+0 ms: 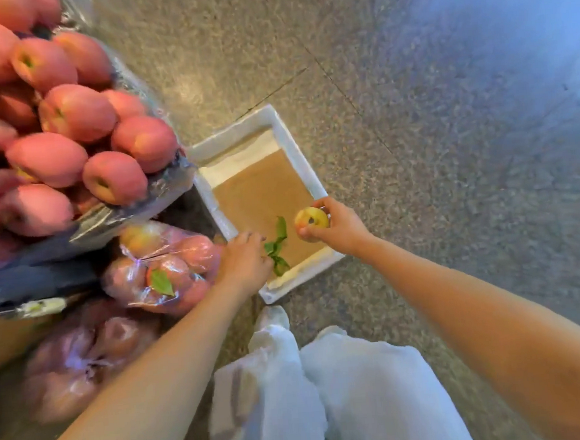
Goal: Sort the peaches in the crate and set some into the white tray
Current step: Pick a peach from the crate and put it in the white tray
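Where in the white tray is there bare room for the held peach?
Free: the brown liner from the tray's far wall to the leaves. Crowded: the near end, with the leaves, left hand, and right hand holding the peach.

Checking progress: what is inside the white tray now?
Brown paper lines the tray, with green leaves over it. No fruit lies there; the right hand holds a peach above it. The left hand hides the near corner.

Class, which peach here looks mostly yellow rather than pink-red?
The peach held in the right hand over the white tray; the crate's peaches are pink-red.
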Demonstrator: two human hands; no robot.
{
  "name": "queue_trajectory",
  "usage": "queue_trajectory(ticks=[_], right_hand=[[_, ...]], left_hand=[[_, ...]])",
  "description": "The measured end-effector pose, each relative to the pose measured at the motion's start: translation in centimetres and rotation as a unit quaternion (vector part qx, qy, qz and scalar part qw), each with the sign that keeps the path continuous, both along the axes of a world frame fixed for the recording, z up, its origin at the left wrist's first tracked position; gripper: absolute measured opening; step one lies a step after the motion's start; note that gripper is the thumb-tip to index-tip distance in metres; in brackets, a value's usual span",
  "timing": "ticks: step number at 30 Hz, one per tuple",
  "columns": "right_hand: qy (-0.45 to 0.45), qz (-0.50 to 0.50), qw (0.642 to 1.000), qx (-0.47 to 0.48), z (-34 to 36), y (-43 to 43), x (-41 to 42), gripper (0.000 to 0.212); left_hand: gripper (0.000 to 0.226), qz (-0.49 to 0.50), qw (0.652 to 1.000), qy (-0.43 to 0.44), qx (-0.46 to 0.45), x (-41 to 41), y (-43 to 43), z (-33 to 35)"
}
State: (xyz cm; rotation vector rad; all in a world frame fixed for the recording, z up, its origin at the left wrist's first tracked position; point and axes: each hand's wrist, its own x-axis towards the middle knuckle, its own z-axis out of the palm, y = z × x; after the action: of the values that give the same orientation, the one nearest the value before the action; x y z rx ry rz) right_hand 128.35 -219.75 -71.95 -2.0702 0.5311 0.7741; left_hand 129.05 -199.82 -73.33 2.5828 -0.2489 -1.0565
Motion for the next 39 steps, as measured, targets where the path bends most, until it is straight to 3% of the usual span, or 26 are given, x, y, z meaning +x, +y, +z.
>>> queue_trajectory(ticks=[4,9,15,19,22,29,35,39], right_hand=[[0.019,0.048,0.998,-0.024,-11.6,-0.3,0.7,0.059],[0.043,0.125,0.989,-0.063,-21.1,0.2,1.9,0.063],[0.064,0.19,0.975,-0.096,-26.0,1.4,2.3,0.057],[0.088,0.164,0.977,-0.1,-25.2,1.8,1.6,0.062],[0.074,0.123,0.986,-0.091,-21.4,1.6,1.0,0.064],[-0.018,0.05,0.998,-0.028,-4.4,0.5,0.9,0.031],[-0.101,0.017,0.994,0.036,15.5,0.7,1.3,0.02],[-0.166,0.044,0.984,0.051,28.0,1.7,2.1,0.017]], left_hand=[[0.054,0.002,0.999,0.009,0.032,0.5,0.2,-11.5],[0.064,-0.002,0.994,0.016,0.105,1.1,1.0,-19.9],[0.065,-0.003,0.991,-0.026,0.129,0.6,1.8,-22.9],[0.056,-0.006,0.994,0.002,0.108,0.6,2.2,-21.0],[0.048,0.001,0.995,0.005,0.096,0.6,2.0,-17.0],[0.031,0.054,0.999,-0.007,0.003,0.6,-0.7,-1.1],[0.024,0.116,0.984,-0.111,-0.081,0.6,-1.7,18.4],[0.024,0.138,0.955,-0.232,-0.122,0.1,-0.2,31.5]])
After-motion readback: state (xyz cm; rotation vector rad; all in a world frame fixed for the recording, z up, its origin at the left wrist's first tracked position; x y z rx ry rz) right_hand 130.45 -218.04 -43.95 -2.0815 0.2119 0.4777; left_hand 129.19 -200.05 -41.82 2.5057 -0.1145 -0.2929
